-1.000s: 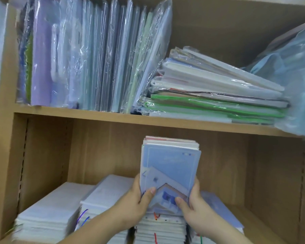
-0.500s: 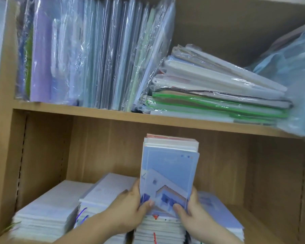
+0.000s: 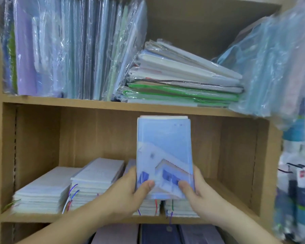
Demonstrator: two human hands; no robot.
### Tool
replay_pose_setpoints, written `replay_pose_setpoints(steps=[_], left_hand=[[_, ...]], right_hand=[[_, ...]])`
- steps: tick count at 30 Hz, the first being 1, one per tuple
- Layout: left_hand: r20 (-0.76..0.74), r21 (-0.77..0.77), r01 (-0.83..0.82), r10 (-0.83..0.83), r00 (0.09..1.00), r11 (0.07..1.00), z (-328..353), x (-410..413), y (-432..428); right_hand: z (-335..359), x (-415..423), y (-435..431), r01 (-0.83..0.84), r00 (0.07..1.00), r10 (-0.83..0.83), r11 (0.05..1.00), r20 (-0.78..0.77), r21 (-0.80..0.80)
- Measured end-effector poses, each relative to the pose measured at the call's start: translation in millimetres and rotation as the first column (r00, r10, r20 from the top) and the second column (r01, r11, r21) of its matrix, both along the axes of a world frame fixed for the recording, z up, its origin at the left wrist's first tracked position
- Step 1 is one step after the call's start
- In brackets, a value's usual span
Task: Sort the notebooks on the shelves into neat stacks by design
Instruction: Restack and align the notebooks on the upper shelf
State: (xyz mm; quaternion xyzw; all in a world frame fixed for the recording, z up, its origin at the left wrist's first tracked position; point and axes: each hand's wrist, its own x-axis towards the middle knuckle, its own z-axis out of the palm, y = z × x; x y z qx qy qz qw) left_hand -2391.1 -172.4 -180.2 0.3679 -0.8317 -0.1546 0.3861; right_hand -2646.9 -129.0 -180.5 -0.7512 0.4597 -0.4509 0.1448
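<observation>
Head view: a bundle of blue house-cover notebooks (image 3: 164, 155) is gripped upright by left hand (image 3: 128, 192) and right hand (image 3: 199, 189), white stacks (image 3: 95, 175) seemingly sorted, upper shelf (image 3: 113, 104) untouched.

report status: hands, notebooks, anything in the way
Left hand and right hand both grip the notebook bundle, held upright. Flat stacks lie just below and behind it. Nothing blocking.

Left hand (image 3: 128, 192), right hand (image 3: 199, 189) bare; both forearms (image 3: 74, 224) bare up to frame edge.
</observation>
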Motion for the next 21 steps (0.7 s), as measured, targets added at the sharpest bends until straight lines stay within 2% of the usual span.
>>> replay_pose_setpoints(steps=[4,6,10,15,21], left_hand=[[-0.142,0.239,0.023,0.012,0.99,0.971,15.1,-72.5,28.6],[-0.228,0.377,0.085,0.004,0.974,0.922,8.6,-112.6,38.1],[-0.263,0.58,0.136,0.026,0.964,0.803,-14.9,-175.4,50.5],[-0.358,0.657,0.266,-0.018,0.934,0.705,-42.6,-224.1,49.9],[-0.354,0.745,0.214,0.102,0.93,0.631,-66.9,-252.7,24.4]], right_hand=[[10.6,-51.1,49.0,0.171,0.979,-0.17,0.985,0.109,-0.001],[6.6,-79.7,69.6,0.249,0.961,-0.254,0.967,0.109,0.064],[-19.9,-130.9,94.5,0.373,0.905,-0.407,0.9,0.127,0.226],[-49.4,-169.1,95.3,0.444,0.831,-0.531,0.812,0.163,0.379],[-64.2,-192.9,63.6,0.451,0.798,-0.587,0.73,0.134,0.513]])
